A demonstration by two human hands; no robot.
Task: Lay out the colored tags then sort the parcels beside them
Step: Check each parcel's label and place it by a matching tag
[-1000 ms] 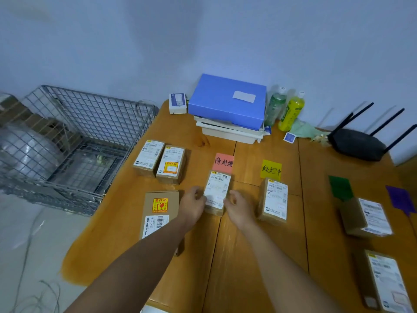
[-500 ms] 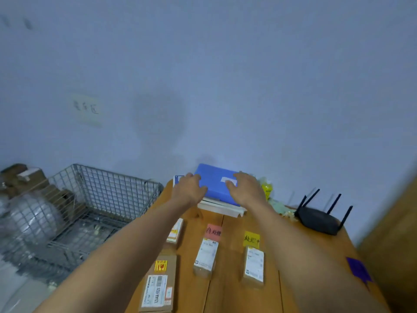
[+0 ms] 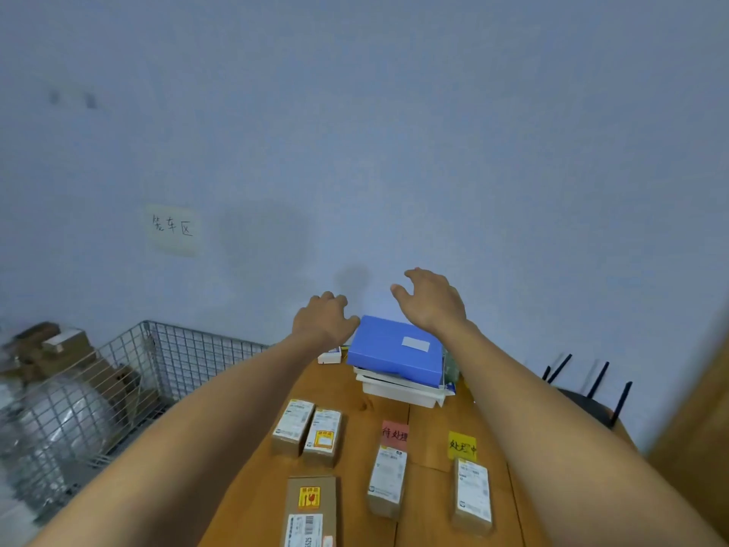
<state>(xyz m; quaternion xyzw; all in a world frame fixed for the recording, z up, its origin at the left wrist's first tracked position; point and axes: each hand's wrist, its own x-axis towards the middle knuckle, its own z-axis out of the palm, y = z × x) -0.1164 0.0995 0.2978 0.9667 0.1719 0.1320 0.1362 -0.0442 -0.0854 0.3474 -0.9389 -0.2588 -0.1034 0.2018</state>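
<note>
On the wooden table (image 3: 430,519) a pink tag (image 3: 395,435) lies with a small parcel (image 3: 387,480) just in front of it. A yellow tag (image 3: 462,446) lies to its right with another parcel (image 3: 472,494) in front. Two small parcels (image 3: 294,426) (image 3: 323,436) sit side by side at the left, and a larger brown parcel (image 3: 311,511) with an orange sticker lies nearer me. My left hand (image 3: 324,322) and my right hand (image 3: 430,300) are raised in the air above the far table edge, both empty with fingers loosely curled.
A blue box (image 3: 396,351) rests on a white stack at the back of the table. A wire cage (image 3: 130,373) stands to the left, a black router (image 3: 587,400) at the right. A paper note (image 3: 172,229) is stuck on the wall.
Both hands let go of the parcel by the pink tag and rose up past the blue box into the air. The view tilted upward toward the wall.
</note>
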